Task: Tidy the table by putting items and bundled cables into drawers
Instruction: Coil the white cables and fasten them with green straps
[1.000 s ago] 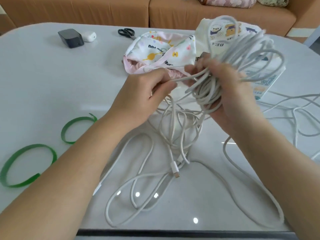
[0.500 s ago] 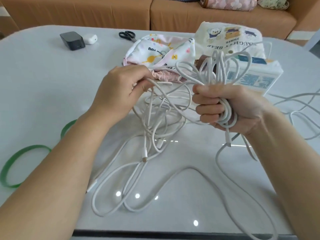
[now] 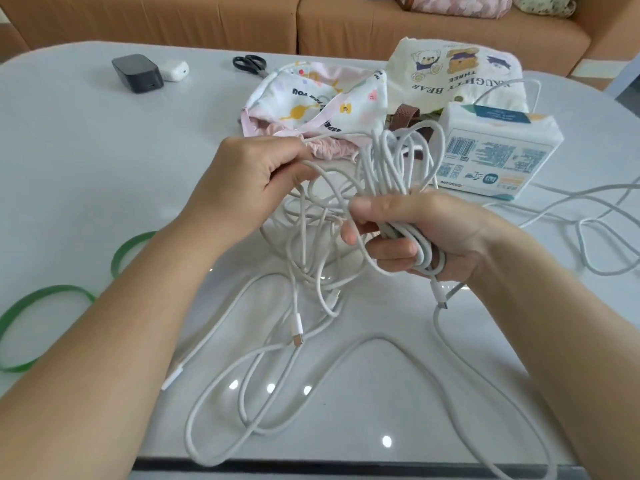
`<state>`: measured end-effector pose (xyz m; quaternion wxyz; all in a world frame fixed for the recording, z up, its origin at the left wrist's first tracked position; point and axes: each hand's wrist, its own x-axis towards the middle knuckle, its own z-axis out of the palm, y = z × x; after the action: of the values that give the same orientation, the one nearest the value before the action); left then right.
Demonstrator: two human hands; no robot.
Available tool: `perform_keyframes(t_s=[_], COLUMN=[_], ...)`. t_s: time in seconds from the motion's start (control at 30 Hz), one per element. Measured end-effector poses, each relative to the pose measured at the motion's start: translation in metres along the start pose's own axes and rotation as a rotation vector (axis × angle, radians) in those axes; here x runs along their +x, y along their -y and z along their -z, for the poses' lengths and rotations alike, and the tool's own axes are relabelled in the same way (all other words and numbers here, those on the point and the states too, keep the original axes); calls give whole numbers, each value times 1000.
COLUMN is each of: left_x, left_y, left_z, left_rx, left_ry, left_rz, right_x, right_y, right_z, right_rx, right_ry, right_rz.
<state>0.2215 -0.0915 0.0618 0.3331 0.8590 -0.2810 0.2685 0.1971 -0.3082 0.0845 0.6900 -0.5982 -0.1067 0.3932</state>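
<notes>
**Two hands gathering a white cable**

The right hand (image 3: 429,237) is gripping a bunch of white cable loops (image 3: 391,161). Its fingers are curling tight round them, the loops are standing up above the fist, and a plug (image 3: 439,296) is hanging just below it. Beside it, the left hand (image 3: 252,178) is pinching a single strand of cable between thumb and fingers. Beneath both hands the loose cable (image 3: 311,358) is lying in slack curves on the white table (image 3: 86,168). A tissue pack (image 3: 498,150) is sitting just beyond the right hand, and a printed cloth pouch (image 3: 311,98) just beyond the left. A green band (image 3: 52,288) is lying out past the left forearm.
</notes>
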Motion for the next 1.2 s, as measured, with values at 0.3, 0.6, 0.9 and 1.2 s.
perform_keyframes(t_s=[0.3,0.6,0.9,1.2], left_x=[-2,0,1,-7], left_y=[-4,-1,-22,-29], left_z=[-1,0,-15,-22], left_rx=[-80,-147,-452,-292], left_ry=[-60,-146,-101,163], left_rz=[103,231,315,176], right_x=[5,1,13,23], right_y=[-1,8,0,-4], right_z=[3,23,12,13], right_rx=[-4,238,316,281], right_ry=[-106,-173,-282,-359], right_rz=[183,496,454,393])
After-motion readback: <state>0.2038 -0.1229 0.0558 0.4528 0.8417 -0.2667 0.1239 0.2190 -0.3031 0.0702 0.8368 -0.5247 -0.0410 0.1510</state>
